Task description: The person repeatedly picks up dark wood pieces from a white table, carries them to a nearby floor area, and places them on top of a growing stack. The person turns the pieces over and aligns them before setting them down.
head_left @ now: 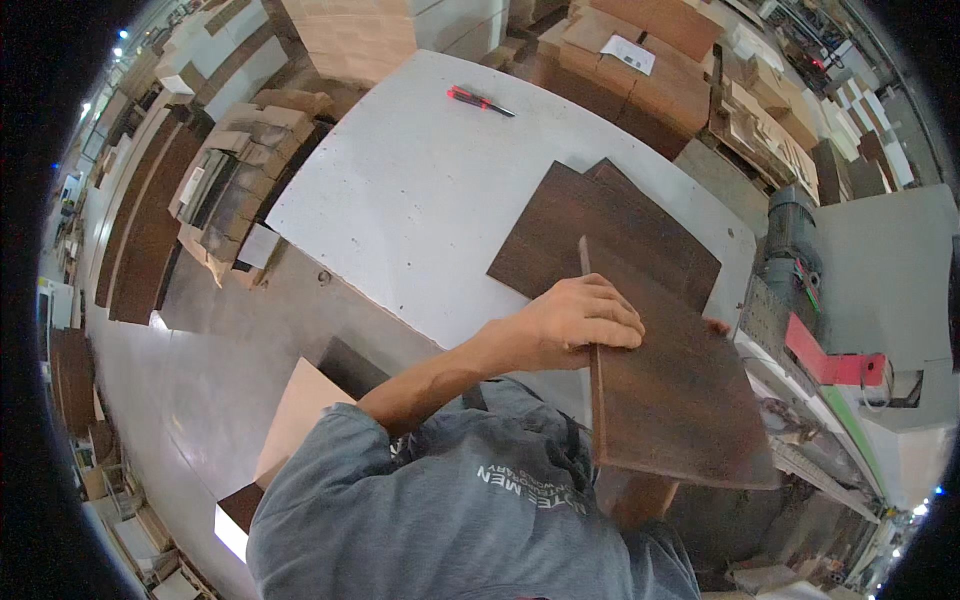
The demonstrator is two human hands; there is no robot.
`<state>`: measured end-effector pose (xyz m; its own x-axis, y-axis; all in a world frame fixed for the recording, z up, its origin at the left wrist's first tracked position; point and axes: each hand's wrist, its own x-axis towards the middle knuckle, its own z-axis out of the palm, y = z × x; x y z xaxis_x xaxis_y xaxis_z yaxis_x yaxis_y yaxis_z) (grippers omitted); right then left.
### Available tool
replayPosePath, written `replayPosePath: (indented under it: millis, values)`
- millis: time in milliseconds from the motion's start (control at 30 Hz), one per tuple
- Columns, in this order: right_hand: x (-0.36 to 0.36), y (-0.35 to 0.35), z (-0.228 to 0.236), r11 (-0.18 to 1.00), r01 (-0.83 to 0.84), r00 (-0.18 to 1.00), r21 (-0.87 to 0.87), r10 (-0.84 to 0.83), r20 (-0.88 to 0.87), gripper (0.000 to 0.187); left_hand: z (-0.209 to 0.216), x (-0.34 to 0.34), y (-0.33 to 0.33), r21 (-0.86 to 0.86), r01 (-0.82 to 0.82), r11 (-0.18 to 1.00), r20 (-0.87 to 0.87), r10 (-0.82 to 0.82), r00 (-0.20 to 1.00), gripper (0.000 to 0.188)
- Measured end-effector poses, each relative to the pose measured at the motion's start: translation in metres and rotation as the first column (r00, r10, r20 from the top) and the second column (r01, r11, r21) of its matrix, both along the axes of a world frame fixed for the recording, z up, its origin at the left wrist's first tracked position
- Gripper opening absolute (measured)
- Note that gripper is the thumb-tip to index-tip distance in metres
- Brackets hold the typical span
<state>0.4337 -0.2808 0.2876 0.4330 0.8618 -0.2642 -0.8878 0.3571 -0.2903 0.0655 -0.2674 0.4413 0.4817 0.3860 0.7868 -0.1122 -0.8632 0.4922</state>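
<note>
A dark brown wood-grain panel (680, 410) is held tilted in front of me, its thin edge turned toward my left side. My left hand (592, 318) grips that edge, fingers bent over the panel's face. Only the fingertips of my right hand (717, 326) show, at the panel's far edge; the rest of that hand is hidden and my right forearm passes beneath the panel. Beyond it, more dark brown panels (560, 220) lie overlapped on the white tabletop (400, 200). A screwdriver (480, 101) with a red and black handle rests near the far side.
To the right stands a machine with a grey motor (792, 225) and a red bracket (835, 365). Stacked cardboard (640, 85) sits behind the table. On the left are a cardboard-covered stack (245, 160) and long brown boards (150, 220). A light board (300, 415) stands beside my left elbow.
</note>
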Motion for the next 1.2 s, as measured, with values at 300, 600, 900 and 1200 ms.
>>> replayPosePath:
  millis: [300,600,900,1200]
  values:
    - [-0.001,0.032,-0.009,0.995,-0.099,0.986,0.019,0.096,0.134,0.059,-0.011,-0.013,-0.013,-0.002,-0.007,1.0,-0.14,0.007,0.99,0.032]
    - [-0.012,0.047,-0.017,0.988,-0.154,0.965,0.017,0.147,0.219,0.058,-0.007,-0.022,-0.003,0.008,-0.013,1.0,-0.185,0.014,0.983,0.031]
    - [-0.076,-0.013,-0.026,0.971,-0.059,0.993,-0.23,0.081,0.086,0.058,-0.026,-0.032,0.028,-0.213,-0.345,0.914,0.043,0.361,0.932,0.042]
    - [-0.146,-0.088,-0.051,0.825,-0.097,0.937,-0.557,0.264,0.228,0.042,-0.142,-0.08,0.124,-0.862,-0.436,0.259,-0.207,0.606,0.768,0.043]
